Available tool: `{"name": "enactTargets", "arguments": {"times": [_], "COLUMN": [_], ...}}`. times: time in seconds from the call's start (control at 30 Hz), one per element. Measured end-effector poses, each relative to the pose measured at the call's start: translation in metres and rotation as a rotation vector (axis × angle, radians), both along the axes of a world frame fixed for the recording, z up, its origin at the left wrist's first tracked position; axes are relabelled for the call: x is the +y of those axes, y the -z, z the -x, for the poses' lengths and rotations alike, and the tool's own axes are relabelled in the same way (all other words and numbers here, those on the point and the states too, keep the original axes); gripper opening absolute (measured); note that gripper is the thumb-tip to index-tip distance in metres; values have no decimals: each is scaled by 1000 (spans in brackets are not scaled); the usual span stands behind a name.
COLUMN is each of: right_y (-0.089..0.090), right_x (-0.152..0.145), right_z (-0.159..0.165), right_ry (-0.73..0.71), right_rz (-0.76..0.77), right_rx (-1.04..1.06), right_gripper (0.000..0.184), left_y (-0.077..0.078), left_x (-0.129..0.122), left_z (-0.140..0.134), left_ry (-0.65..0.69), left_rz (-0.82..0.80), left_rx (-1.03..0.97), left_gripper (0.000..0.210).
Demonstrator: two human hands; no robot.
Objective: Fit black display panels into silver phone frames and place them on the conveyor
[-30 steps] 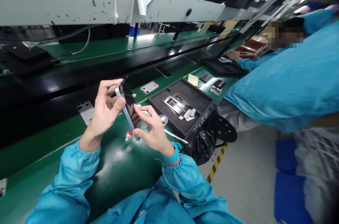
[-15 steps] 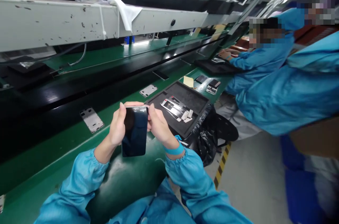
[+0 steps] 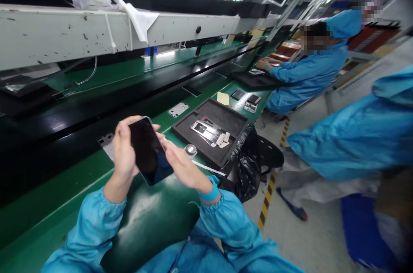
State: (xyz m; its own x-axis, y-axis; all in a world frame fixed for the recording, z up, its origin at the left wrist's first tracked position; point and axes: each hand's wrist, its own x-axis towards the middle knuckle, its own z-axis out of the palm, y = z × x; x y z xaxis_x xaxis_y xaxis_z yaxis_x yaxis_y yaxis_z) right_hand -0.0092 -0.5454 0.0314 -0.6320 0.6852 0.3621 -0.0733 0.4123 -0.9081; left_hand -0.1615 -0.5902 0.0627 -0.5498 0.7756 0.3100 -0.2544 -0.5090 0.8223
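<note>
A smartphone (image 3: 149,150) with a dark, glossy screen is held tilted above the green worktop. My left hand (image 3: 122,154) grips its left side, with the fingers behind it. Along the phone's right edge lies my right hand (image 3: 184,166), its thumb side against the frame and its other fingers partly hidden. Behind my left hand, a pale phone-sized plate (image 3: 107,144) is partly covered. A small round metallic item (image 3: 191,150) shows on the worktop just beyond my right hand.
A black foam tray (image 3: 180,126) holds several pale strips and frames (image 3: 209,132). Beyond it lie another pale plate (image 3: 178,109), a dark phone panel (image 3: 192,91) and a yellow paper (image 3: 223,98). A black bag (image 3: 247,174) hangs beside the tray. Two people in blue are at the right.
The phone has turned from upright to slanted and shifted left with my hands. My right hand has slid down its edge. The person nearest at right has moved further right.
</note>
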Motion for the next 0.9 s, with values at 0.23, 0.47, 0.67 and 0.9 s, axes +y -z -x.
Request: {"name": "enactTargets", "arguments": {"times": [0.23,0.47,0.67,0.9], "right_y": [19,50,72,68], "right_x": [-1,-7,-18,-21], "right_z": [-16,-3,13,26], "right_ry": [-370,-152,-87,-308], "right_rz": [237,309,412,482], "right_rx": [-113,-39,45,-25], "right_gripper": [75,78,79,73], "left_y": [-10,0,5,11], "left_x": [10,14,16,23], "left_z": [19,6,2,0], "left_ry": [145,91,43,-72], "left_rz": [27,-6,-58,-122], "left_rx": [-329,-279,-263,-312], "left_gripper": [40,42,43,54]}}
